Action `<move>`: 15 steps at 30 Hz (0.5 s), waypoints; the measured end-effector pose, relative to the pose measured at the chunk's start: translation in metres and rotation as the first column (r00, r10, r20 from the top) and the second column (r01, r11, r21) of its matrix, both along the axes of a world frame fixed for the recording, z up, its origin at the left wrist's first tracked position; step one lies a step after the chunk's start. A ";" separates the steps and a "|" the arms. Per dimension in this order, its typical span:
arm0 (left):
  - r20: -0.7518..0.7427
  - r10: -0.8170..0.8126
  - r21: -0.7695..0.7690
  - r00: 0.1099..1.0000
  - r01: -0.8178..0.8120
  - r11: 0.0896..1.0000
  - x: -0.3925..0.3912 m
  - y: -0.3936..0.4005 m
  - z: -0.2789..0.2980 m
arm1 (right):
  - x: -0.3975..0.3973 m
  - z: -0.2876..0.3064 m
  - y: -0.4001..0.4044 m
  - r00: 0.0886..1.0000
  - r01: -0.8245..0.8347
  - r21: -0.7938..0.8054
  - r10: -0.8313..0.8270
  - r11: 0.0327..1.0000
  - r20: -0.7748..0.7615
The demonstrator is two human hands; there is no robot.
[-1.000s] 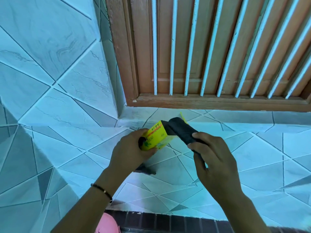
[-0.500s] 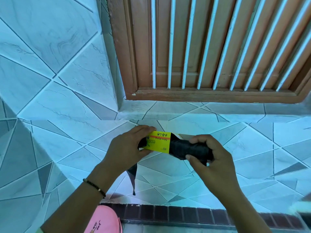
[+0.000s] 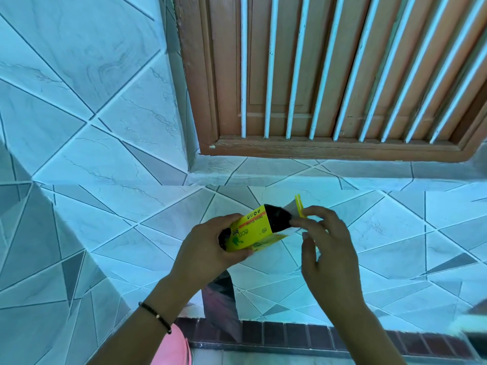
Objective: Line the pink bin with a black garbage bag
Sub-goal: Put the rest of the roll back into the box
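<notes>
Two hands at work | left hand (image 3: pixel 210 248) clamps yellow-sleeved bag roll (image 3: pixel 253 230), steadying it | right hand (image 3: pixel 329 248) pinches roll's black end (image 3: pixel 279 219), likely to draw it out | pink bin (image 3: pixel 174 349) below, unlined.

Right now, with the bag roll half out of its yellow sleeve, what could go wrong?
1. The left hand holds the yellow sleeve while the right hand only pinches the tip of the black roll; it might slip and drop.
2. A loose black strip already dangles below, so more bags than needed may unroll.
3. Only an edge of the pink bin shows, so a dropped roll might miss it.
</notes>
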State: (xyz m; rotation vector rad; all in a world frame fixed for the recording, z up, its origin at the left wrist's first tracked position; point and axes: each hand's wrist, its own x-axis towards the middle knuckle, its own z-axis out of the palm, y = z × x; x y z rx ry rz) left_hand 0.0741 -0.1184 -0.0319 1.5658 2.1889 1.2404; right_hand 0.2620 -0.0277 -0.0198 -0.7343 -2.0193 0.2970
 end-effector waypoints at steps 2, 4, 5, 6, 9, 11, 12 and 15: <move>-0.040 0.010 -0.013 0.999 -0.010 1.000 -0.001 -0.003 -0.001 | 0.000 -0.007 0.003 0.995 -0.018 0.062 0.011 0.998 0.101; -0.032 0.018 -0.021 0.999 -0.019 1.000 -0.002 -0.006 -0.002 | 0.001 -0.007 0.003 0.993 -0.054 0.030 0.051 0.998 0.102; -0.024 0.018 -0.022 1.000 -0.019 1.000 -0.003 -0.007 -0.002 | 0.002 -0.005 0.003 0.996 -0.059 -0.011 0.060 0.998 0.072; -0.021 0.015 -0.021 1.000 -0.016 1.000 -0.002 -0.008 -0.001 | 0.003 -0.002 0.003 0.997 -0.057 -0.047 0.059 0.997 0.040; -0.073 0.004 -0.030 0.997 -0.007 1.000 0.001 -0.010 -0.001 | 0.003 0.005 0.008 0.999 -0.025 -0.078 0.028 0.997 0.044; -0.113 -0.003 -0.032 0.994 -0.001 0.999 0.005 -0.011 0.000 | 0.001 0.007 0.011 0.995 0.005 -0.072 0.002 0.997 0.096; -0.130 -0.009 -0.034 0.991 0.005 0.999 0.008 -0.011 0.000 | 0.000 0.007 0.011 0.993 0.026 -0.068 -0.017 0.997 0.118; -0.167 -0.015 -0.045 0.986 0.008 0.999 0.013 -0.010 0.000 | -0.002 0.008 0.008 0.990 0.085 -0.106 -0.072 0.991 0.119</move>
